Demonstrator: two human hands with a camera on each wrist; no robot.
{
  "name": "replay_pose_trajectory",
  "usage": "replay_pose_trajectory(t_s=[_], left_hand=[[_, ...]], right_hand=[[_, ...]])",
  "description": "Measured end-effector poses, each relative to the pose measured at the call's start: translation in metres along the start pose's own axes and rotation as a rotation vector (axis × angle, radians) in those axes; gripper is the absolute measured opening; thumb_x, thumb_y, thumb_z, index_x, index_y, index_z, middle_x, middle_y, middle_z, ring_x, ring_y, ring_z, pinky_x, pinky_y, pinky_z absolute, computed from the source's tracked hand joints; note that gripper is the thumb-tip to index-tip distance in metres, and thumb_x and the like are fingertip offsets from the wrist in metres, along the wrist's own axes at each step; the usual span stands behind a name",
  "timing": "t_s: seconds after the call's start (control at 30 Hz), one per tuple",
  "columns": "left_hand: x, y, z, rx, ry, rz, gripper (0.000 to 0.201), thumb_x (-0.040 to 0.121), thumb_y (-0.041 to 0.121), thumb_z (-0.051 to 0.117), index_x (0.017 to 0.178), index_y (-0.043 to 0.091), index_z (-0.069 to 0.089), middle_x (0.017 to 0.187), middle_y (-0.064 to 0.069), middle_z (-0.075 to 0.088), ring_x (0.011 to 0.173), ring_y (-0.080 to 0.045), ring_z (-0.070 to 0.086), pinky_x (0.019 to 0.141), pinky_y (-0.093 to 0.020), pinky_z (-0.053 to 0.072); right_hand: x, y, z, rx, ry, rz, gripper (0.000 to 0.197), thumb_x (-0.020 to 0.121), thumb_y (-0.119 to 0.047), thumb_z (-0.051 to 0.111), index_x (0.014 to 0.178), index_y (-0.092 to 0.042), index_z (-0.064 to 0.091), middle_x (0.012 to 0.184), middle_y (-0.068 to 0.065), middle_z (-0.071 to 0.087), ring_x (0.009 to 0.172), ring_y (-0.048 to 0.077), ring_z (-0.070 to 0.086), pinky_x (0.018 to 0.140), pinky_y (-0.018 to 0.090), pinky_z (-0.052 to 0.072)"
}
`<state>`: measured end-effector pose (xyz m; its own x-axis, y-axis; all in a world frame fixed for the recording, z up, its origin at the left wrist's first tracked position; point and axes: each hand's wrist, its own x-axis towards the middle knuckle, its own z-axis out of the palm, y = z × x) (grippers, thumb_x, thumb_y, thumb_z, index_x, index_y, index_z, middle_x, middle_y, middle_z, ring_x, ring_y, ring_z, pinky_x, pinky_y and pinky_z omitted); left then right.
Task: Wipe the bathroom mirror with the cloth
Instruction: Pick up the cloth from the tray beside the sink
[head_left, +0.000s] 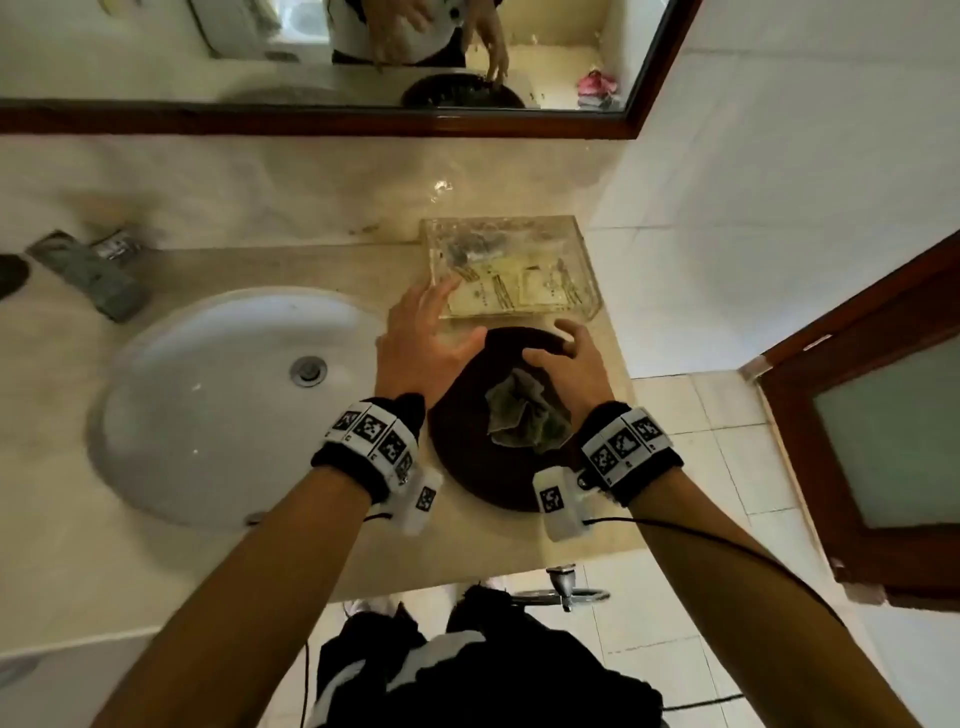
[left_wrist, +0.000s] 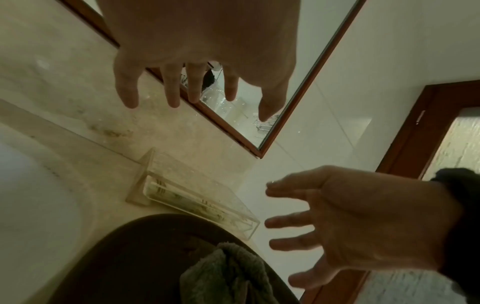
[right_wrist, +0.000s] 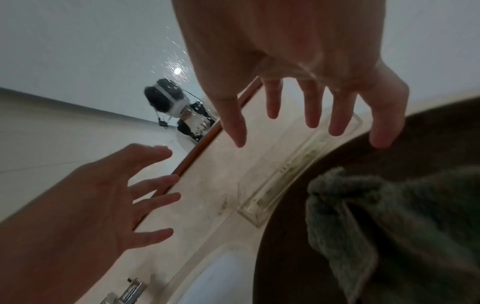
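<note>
A crumpled grey-green cloth (head_left: 527, 415) (left_wrist: 228, 275) (right_wrist: 394, 218) lies in a dark round bowl (head_left: 467, 410) (left_wrist: 135, 257) (right_wrist: 298, 246) on the counter, right of the sink. The wood-framed mirror (head_left: 311, 57) (left_wrist: 241, 115) (right_wrist: 78, 67) hangs on the wall behind. My left hand (head_left: 421, 338) (left_wrist: 192, 90) (right_wrist: 124, 195) hovers open over the bowl's left rim, fingers spread. My right hand (head_left: 566, 358) (right_wrist: 306, 119) (left_wrist: 324, 222) hovers open over the bowl's far right side, just above the cloth, holding nothing.
A clear rectangular tray (head_left: 511, 267) (left_wrist: 197, 197) with sachets stands behind the bowl. The white sink (head_left: 223, 400) lies to the left, with a grey tap (head_left: 93, 270) beyond it. A tiled wall and a wood-framed door (head_left: 883, 415) are on the right.
</note>
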<state>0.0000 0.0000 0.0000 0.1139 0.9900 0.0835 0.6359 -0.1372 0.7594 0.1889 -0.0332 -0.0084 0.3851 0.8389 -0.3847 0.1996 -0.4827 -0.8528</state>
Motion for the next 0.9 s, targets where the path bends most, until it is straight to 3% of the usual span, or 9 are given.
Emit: replay_pose_trajectory(t_s=[0.13,0.23,0.3,0.37,0.5,0.6,0.73,0.83,0.9], left_hand=[[-0.003,-0.006,0.001,0.04,-0.021,-0.062,0.068,0.079,0.057,0.06,0.141,0.045,0.033,0.155,0.002,0.029,0.141,-0.022,0.027,0.107,-0.056,0.033],[-0.003,-0.015,0.001,0.049,-0.055,-0.073,0.07,0.078,0.058,0.058,0.142,0.043,0.033,0.156,0.001,0.027,0.143,-0.021,0.023,0.109,-0.056,0.03],[0.001,-0.023,-0.001,0.035,-0.082,-0.078,0.071,0.079,0.056,0.059,0.143,0.041,0.033,0.157,0.001,0.026,0.143,-0.02,0.022,0.11,-0.055,0.028],[0.005,-0.027,-0.004,0.034,-0.1,-0.072,0.071,0.081,0.054,0.061,0.144,0.04,0.032,0.157,0.001,0.024,0.143,-0.021,0.021,0.111,-0.054,0.027],[0.01,-0.038,-0.006,0.035,-0.155,-0.074,0.072,0.083,0.053,0.062,0.145,0.041,0.029,0.158,0.0,0.023,0.143,-0.023,0.02,0.111,-0.055,0.026],[0.014,-0.044,-0.005,0.033,-0.178,-0.066,0.073,0.081,0.055,0.061,0.145,0.042,0.028,0.157,0.0,0.024,0.142,-0.024,0.023,0.11,-0.056,0.029],[0.021,-0.044,-0.005,-0.037,-0.202,-0.056,0.076,0.078,0.055,0.061,0.146,0.041,0.028,0.156,-0.001,0.027,0.142,-0.023,0.025,0.112,-0.051,0.029],[0.028,-0.039,-0.005,-0.092,-0.211,-0.036,0.075,0.08,0.05,0.065,0.146,0.038,0.031,0.151,-0.002,0.035,0.137,-0.022,0.034,0.111,-0.044,0.034],[0.032,-0.033,-0.009,-0.128,-0.216,-0.032,0.073,0.082,0.046,0.068,0.145,0.038,0.033,0.148,0.0,0.039,0.133,-0.019,0.039,0.108,-0.035,0.036]], right_hand=[[0.015,0.014,0.017,-0.087,-0.09,0.159,0.065,0.075,-0.023,0.078,0.134,-0.028,0.049,0.121,0.002,0.05,0.113,0.024,0.054,0.101,0.043,0.047],[0.026,0.029,0.028,-0.123,-0.125,0.237,0.06,0.071,-0.016,0.078,0.126,-0.027,0.056,0.125,0.003,0.058,0.117,0.026,0.056,0.102,0.043,0.047],[0.026,0.032,0.032,-0.171,-0.121,0.248,0.057,0.073,-0.012,0.075,0.126,-0.024,0.058,0.127,0.003,0.058,0.119,0.024,0.054,0.1,0.036,0.046],[0.027,0.033,0.033,-0.232,-0.111,0.243,0.054,0.077,-0.007,0.07,0.127,-0.023,0.058,0.125,0.002,0.059,0.116,0.023,0.054,0.088,0.028,0.045],[0.034,0.029,0.036,-0.278,-0.066,0.281,0.043,0.081,-0.003,0.065,0.12,-0.02,0.063,0.109,0.004,0.061,0.105,0.024,0.057,0.084,0.028,0.046],[0.04,0.024,0.036,-0.181,-0.048,0.337,0.03,0.08,0.005,0.063,0.102,-0.015,0.069,0.098,0.009,0.065,0.107,0.03,0.062,0.095,0.037,0.051],[0.041,0.009,0.037,-0.03,-0.021,0.311,0.036,0.081,0.014,0.058,0.113,0.003,0.067,0.099,0.017,0.068,0.099,0.031,0.062,0.098,0.043,0.05],[0.041,-0.01,0.04,0.142,-0.016,0.285,0.036,0.08,0.019,0.052,0.108,0.004,0.067,0.083,0.012,0.065,0.094,0.034,0.063,0.091,0.046,0.054],[0.038,-0.028,0.042,0.206,-0.041,0.248,0.033,0.08,0.019,0.051,0.098,-0.002,0.069,0.084,0.013,0.066,0.089,0.032,0.064,0.078,0.04,0.057]])
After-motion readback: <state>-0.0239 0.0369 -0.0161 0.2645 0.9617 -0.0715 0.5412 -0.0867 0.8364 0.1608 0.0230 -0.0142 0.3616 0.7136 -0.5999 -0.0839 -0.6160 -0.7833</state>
